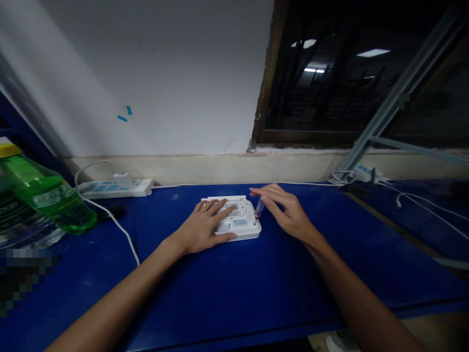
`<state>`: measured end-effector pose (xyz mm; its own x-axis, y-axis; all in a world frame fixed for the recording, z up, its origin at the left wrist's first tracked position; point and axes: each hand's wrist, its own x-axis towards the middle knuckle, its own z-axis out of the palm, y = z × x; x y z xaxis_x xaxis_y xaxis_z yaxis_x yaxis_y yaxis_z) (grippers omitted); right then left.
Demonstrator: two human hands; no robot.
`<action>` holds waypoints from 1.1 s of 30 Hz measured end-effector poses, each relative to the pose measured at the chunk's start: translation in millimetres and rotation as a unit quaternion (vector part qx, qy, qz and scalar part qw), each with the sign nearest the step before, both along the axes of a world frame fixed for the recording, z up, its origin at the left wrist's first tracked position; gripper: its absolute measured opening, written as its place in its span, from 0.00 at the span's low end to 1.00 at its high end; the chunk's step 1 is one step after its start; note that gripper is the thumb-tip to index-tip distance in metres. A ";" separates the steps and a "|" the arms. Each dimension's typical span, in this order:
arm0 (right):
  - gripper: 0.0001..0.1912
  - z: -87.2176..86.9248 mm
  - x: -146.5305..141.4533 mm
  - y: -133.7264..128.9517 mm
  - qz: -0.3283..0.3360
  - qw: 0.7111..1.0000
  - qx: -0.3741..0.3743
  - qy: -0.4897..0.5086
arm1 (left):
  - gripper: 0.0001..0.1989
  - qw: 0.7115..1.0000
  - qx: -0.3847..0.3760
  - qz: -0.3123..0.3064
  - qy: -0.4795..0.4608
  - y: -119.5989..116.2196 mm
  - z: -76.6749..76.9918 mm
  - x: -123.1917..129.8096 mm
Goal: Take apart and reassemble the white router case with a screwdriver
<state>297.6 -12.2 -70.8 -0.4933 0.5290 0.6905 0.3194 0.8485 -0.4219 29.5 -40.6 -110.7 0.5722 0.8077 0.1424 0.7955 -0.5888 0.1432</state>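
A white router (241,223) lies on the blue tabletop, its vented, labelled face up. My left hand (205,225) rests flat across its left part with the fingers spread, and the thumb lies along the near edge. In my right hand (287,208) is a small screwdriver (260,208) with a clear, purplish handle, pinched between thumb and fingers. It is tilted, and its tip meets the router near the right corner. Whether the tip sits in a screw is too small to tell.
At the back left a white power strip (142,187) holds a plugged-in charger (123,179), whose white cable runs forward. Green bottles (47,190) stand at the far left. Another power strip (362,172) with cables lies back right, beside a metal frame (395,107). Wall and window border the table.
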 end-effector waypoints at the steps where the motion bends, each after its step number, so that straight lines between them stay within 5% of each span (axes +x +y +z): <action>1: 0.18 0.1 -0.1 -0.4 0.008 1.000 -0.012 0.002 | 0.40 1.000 -0.001 0.000 0.000 -0.2 0.3 0.1; 9: 0.10 -2.3 0.3 1.4 -0.034 0.999 0.019 0.003 | 0.41 1.000 0.002 0.003 0.004 -1.3 3.1 0.6; 18: 0.18 -4.2 -1.7 -0.1 -0.007 1.000 -0.016 -0.011 | 0.40 1.000 0.012 0.000 -0.004 -2.9 3.6 1.0; 24: 0.09 -2.7 -1.3 1.2 -0.066 0.994 0.086 -0.022 | 0.41 1.000 0.008 0.000 -0.004 -2.9 3.7 1.0; 29: 0.22 0.4 3.1 0.1 -0.036 0.997 -0.001 -0.067 | 0.40 1.000 0.005 -0.002 -0.005 -2.2 3.2 0.5; 33: 0.20 -4.2 2.7 0.7 -0.038 0.998 -0.032 -0.036 | 0.40 1.000 -0.003 -0.002 -0.011 -2.2 3.7 0.1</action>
<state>300.4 -11.6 -75.0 -0.4968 0.6089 0.6184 0.4131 0.7926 -0.4485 29.7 -42.9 -107.0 0.5728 0.8057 0.1508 0.7892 -0.5918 0.1643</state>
